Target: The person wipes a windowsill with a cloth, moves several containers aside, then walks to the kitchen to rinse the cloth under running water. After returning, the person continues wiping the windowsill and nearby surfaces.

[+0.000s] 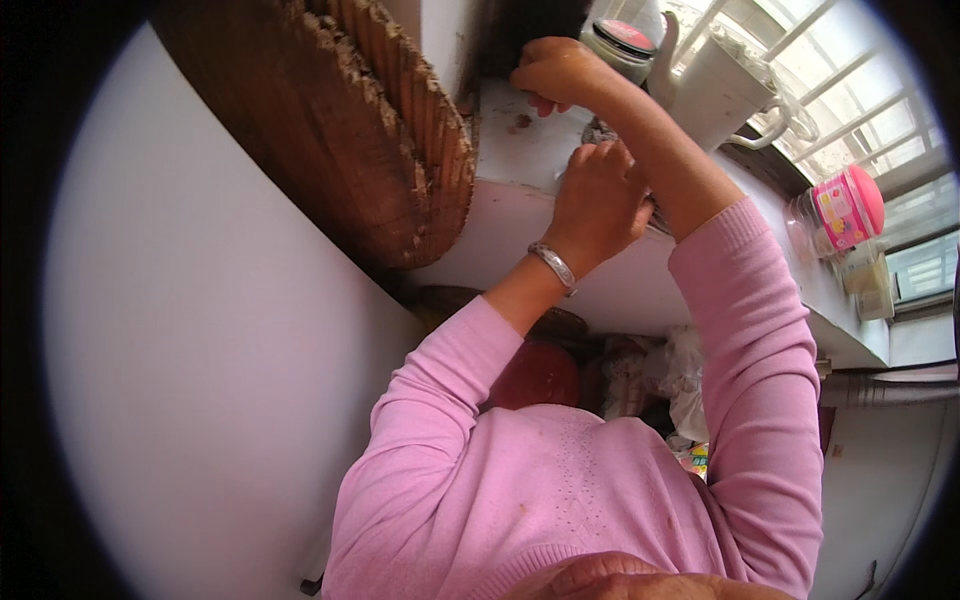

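Observation:
My right hand (559, 71) reaches over the white ledge (517, 150), beside a glass jar (619, 56) with a red and black lid. Its fingers are curled, and whether they hold something cannot be told. My left hand (600, 195), with a silver bracelet (553, 264) at the wrist, lies lower, at the ledge's front edge. It covers part of a dark, speckled thing (598, 131) that I cannot make out. Small brown crumbs (523, 120) lie on the ledge left of the hands.
A rough-edged brown wooden or woven object (360, 150) stands at left, beside a large white surface (225, 337). A white spouted pot (716, 94) and a pink-lidded jar (844, 208) stand by the barred window. Below are a red rounded object (536, 375) and plastic bags (682, 390).

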Tool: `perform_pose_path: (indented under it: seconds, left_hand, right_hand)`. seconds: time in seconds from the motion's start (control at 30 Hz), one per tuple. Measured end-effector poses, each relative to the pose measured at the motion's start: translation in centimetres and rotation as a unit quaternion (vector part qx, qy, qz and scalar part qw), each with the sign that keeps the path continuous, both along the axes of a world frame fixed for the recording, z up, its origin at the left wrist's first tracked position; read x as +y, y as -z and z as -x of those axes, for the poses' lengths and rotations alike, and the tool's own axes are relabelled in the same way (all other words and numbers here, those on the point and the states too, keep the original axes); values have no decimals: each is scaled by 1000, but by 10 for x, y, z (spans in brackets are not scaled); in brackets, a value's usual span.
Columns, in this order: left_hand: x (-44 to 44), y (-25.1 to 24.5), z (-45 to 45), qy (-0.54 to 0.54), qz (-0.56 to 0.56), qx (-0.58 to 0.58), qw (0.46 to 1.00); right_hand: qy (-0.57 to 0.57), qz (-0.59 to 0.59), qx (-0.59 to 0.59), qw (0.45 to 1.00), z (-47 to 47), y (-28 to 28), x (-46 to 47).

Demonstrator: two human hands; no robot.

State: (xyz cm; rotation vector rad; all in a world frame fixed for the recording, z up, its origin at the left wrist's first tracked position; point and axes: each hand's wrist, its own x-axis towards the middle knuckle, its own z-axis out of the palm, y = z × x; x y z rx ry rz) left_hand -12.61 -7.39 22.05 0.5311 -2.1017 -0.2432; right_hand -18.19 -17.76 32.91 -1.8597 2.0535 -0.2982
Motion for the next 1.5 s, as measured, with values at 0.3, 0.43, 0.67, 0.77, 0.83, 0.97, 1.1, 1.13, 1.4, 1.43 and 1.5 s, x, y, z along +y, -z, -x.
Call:
perform_pose_path:
  seconds: [0.3, 0.43, 0.67, 0.77, 0.83, 0.97, 1.1, 1.13, 1.4, 1.43, 1.5]
  left_hand:
    - [-4, -11, -2, 15, -14, 43, 999]
    - [-9, -24, -1, 21, -54, -14, 998]
    - [11, -37, 28, 70, -36, -76, 994]
    - [34, -37, 58, 20, 7, -119, 993]
    - [47, -35, 78, -53, 59, -142, 987]
    - [60, -32, 97, -83, 89, -143, 982]
    - [73, -31, 108, -86, 90, -114, 986]
    - [78, -31, 112, -70, 85, -105, 988]
    - [114, -43, 167, 20, 66, -111, 991]
    - [113, -44, 169, 15, 61, -112, 992]
    - [110, -44, 170, 12, 45, -105, 993]
  right_hand:
    - [-24, 391, 62, 918, 109, -44, 207]
    - [117, 365, 191, 904, 201, -37, 328]
    - [180, 253, 243, 919, 291, 18, 425]
    - [108, 294, 171, 934, 312, 27, 432]
    - [73, 287, 140, 945, 324, 31, 430]
    - [41, 274, 150, 949, 344, 40, 424]
    - [14, 278, 164, 946, 359, 45, 415]
    - [-15, 272, 181, 945, 363, 46, 412]
    - [-77, 296, 276, 911, 403, 39, 411]
    - [-58, 297, 290, 908, 413, 35, 422]
    - [-37, 309, 313, 898, 433, 26, 452]
